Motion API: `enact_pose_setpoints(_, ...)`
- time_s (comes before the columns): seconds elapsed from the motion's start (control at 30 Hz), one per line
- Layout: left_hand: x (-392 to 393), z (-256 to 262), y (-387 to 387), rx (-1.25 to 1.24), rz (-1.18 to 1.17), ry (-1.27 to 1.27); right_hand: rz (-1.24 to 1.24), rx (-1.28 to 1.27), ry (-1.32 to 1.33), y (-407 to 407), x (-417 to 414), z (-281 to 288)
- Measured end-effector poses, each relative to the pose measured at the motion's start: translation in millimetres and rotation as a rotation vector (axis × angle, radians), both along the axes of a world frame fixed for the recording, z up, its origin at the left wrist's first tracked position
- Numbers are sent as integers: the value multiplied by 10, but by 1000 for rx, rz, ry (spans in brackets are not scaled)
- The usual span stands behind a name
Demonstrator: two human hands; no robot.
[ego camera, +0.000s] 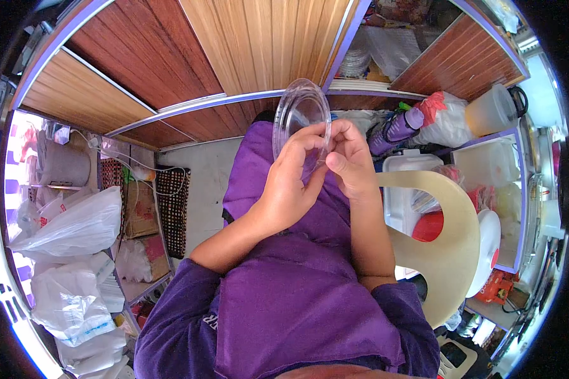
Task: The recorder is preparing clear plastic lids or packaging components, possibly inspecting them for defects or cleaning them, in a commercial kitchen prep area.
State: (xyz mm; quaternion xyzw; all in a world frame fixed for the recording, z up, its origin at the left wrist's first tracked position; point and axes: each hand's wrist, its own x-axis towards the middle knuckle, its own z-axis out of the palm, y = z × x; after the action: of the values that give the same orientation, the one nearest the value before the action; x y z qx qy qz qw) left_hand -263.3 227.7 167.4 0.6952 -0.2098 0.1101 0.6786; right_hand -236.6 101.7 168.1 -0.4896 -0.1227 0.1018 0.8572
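Observation:
A clear round plastic lid (298, 105) is held up on edge above my lap, its ridged rim facing partly to the left. My left hand (291, 177) grips it near its lower side, fingers bent over the edge. From the right, my right hand (352, 161) pinches the same rim, its thumb and fingertips close to the left fingers. Where the fingertips meet, the hands partly hide the lid's lower part. Below them lies the purple apron (303, 293) over my lap.
A cream plastic chair (460, 256) stands at my right, by a white foam box (398, 189). Further right are a purple bottle (398, 128) and a plastic pitcher (490, 109). Wood-panelled cabinets (265, 42) close off the front. White plastic bags (76, 303) hang at left.

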Motion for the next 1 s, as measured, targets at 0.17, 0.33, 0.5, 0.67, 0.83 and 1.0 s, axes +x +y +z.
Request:
enact_pose_setpoints(0.17,-26,24,2,-3,-20,12,58,69,-19,-32,17,-97)
enact_pose_setpoints(0.33,-38,33,5,-31,-45,46,92,127,-11,-38,29,-141)
enact_pose_setpoints(0.5,-38,32,20,-35,-41,51,119,128,-7,-57,26,-157)
enact_pose_setpoints(0.67,12,-66,24,-76,6,75,79,-82,-245,-79,38,-158)
enact_pose_setpoints(0.83,32,-103,-14,-118,141,49,-18,-274,-252,-35,-33,-47)
enact_pose_setpoints(1.0,65,-188,-21,-69,208,39,-151,-706,-344,-20,-58,30)
